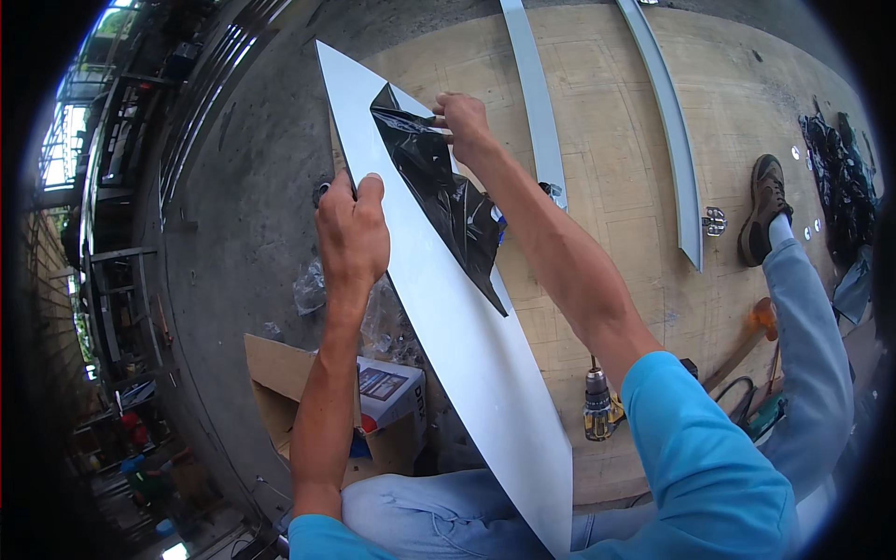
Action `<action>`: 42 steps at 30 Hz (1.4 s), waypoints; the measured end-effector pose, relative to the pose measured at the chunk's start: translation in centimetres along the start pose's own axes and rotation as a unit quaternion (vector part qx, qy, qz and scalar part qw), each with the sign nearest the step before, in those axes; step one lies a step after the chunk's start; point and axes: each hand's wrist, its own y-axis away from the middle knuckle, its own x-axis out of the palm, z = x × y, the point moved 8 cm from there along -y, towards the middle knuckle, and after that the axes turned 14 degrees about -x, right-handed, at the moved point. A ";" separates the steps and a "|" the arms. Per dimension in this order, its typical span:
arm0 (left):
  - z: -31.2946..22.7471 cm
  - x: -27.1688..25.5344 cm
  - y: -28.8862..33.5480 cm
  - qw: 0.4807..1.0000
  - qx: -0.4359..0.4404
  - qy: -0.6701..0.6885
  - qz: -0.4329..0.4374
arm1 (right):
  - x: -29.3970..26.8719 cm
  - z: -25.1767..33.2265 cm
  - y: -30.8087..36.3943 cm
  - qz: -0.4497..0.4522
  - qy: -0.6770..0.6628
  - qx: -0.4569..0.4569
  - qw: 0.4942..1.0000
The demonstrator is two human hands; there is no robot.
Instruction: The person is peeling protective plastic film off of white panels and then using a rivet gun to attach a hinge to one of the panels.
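Note:
A long, glossy white panel (485, 411) lies slantwise before me, running from far left to near right, its far end pointed. My left hand (353, 229) is closed on its left edge, thumb on top and the other fingers out of sight below. Crumpled black plastic film (439, 177) lies loosely over the panel's far part and hangs past its right edge. At the film's far right border, my right hand (464, 126) has its fingers bent and pinched on it.
Two grey metal channels (537, 84) lie on the plywood sheet (611, 168). A yellow-black drill (599, 401) and an orange-headed mallet (761, 322) are to the right, near a brown shoe (767, 210). More black film (831, 177) is beyond. An opened cardboard box (278, 373) stands at left.

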 end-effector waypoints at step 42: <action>0.4 0.4 -0.8 0.999 0.051 -0.002 0.001 | 0.7 -3.1 -2.5 0.146 0.075 -0.210 0.964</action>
